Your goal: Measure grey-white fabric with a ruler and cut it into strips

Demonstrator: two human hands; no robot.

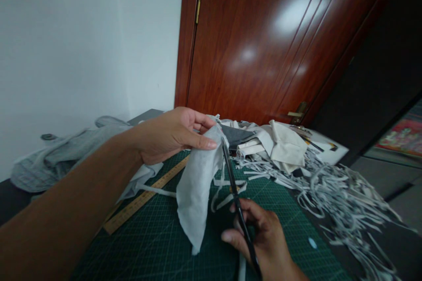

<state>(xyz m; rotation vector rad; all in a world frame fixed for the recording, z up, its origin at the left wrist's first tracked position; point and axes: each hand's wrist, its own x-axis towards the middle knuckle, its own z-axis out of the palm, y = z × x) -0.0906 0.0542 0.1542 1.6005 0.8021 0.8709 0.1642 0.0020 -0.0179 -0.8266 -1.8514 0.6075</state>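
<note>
A piece of pale grey-white cloth hangs from my left hand, pinched near its upper end between thumb and fingers. My right hand grips a pair of black-handled scissors, which point up and away from me. The blade tips meet the right edge of the cloth near its top; whether the blades are apart cannot be made out. Thin cloth strips lie behind the scissors on the green cutting mat.
A wooden ruler lies slantwise on the mat. Grey fabric is heaped at the left. A tangle of cut strips and folded white cloth fill the right side. Behind the table stand a brown door and a pale wall.
</note>
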